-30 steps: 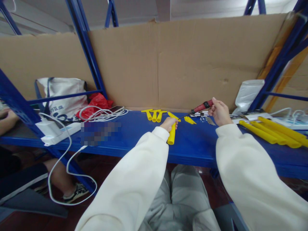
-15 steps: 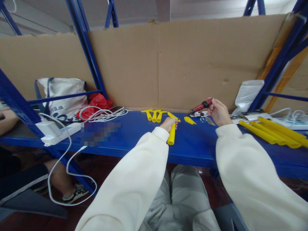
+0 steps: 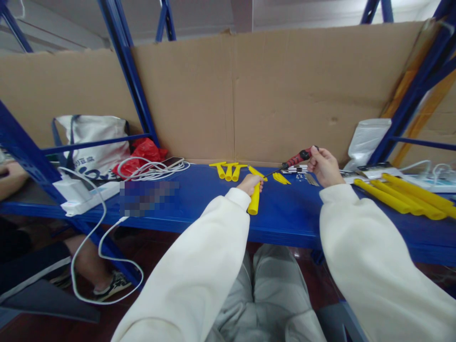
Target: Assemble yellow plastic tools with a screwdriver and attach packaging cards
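My left hand [image 3: 250, 184] is closed around a yellow tube [image 3: 253, 204] over the blue shelf [image 3: 206, 204]. The fingers of my right hand [image 3: 325, 167] pinch the rear end of a red and black screwdriver [image 3: 297, 158]. Its thin shaft slants down to the left, and the tip meets the upper part of the tube at my left hand, where fingers hide the contact. Behind lie several yellow T-shaped pieces [image 3: 228, 172], flat yellow strips [image 3: 281, 178] and small metal parts [image 3: 311, 179].
Long yellow tubes [image 3: 402, 198] lie at the right. At the left are a white power strip [image 3: 89, 197], coiled white cable [image 3: 156, 170], a red plastic bag [image 3: 147, 149] and a cloth bag [image 3: 98, 142]. Cardboard [image 3: 278, 95] stands along the back. Another person's leg [image 3: 89, 266] shows at lower left.
My right fingers have shifted slightly at the screwdriver's end. The left hand, tube and screwdriver shaft stay nearly in place.
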`<state>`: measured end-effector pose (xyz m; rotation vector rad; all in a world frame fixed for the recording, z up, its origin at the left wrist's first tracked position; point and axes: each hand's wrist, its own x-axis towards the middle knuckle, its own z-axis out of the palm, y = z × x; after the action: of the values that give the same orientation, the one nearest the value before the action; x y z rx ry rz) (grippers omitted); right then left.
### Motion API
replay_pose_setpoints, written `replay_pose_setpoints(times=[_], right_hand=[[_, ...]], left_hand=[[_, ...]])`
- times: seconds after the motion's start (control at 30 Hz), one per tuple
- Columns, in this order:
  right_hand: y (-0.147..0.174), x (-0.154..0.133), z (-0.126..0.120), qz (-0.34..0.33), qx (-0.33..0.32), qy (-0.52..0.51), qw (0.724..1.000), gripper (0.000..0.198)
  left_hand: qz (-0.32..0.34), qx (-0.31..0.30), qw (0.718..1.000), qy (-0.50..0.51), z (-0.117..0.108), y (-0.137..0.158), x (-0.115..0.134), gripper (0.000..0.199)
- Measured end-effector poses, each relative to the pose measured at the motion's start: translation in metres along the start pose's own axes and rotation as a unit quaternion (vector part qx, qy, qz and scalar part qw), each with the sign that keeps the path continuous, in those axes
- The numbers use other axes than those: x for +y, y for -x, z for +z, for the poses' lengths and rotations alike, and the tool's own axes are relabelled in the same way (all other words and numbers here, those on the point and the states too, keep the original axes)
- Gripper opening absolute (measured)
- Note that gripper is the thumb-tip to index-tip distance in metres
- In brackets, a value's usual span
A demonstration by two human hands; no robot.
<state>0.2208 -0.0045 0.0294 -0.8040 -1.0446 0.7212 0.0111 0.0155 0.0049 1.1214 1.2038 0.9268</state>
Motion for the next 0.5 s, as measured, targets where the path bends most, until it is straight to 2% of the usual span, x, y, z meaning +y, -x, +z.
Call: replay_pose_setpoints(times=[0.33,0.5], right_hand=[[-0.0023,0.0035,-0.0009,-0.004,0.012,-0.002,1.000,0.046],[-0.0075,0.0088,-0.0024,-0.042,0.065,-0.004,0.997,0.048]], left_hand=[[-0.003,0.002,1.000,0.014,0.0006,-0.0021,-0.0007,0.022],[0.008,-0.019,1.000,0.017,0.0005,-0.0010,0.0001,0.019]])
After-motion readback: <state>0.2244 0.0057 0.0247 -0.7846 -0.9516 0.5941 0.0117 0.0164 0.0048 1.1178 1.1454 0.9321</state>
